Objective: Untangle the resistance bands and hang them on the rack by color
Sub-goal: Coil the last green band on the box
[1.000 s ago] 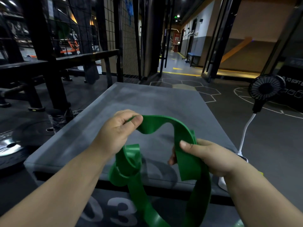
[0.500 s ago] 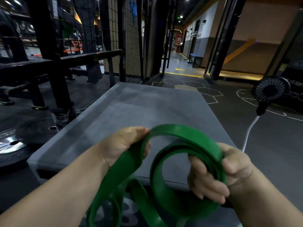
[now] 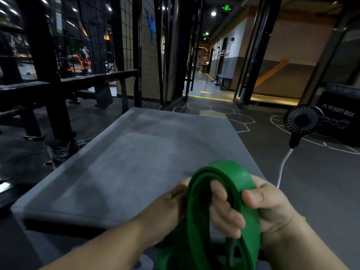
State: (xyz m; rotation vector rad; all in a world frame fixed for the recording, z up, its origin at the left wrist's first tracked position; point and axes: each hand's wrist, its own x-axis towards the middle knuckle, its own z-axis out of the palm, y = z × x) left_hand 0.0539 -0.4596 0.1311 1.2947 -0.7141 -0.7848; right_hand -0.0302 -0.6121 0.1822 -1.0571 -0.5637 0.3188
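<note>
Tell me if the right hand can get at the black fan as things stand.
Probably not at once: the right hand grips the green band, which the left hand also holds. Nothing stands between it and the fan.

Rubber, padded cover, metal, plastic.
Green resistance band [image 3: 194,215]: smooth, rubber-like strip with a faint sheen. Grey padded box [image 3: 136,162]: matt, suede-like cover, scuffed paler in patches. Upper left, rack frame [image 3: 44,65] and wire mesh [image 3: 148,55]: black painted metal. Fan [image 3: 302,119], right: black plastic.

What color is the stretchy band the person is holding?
Green. The head view shows the resistance band looped over the right hand, with the left hand gripping it too.
</note>
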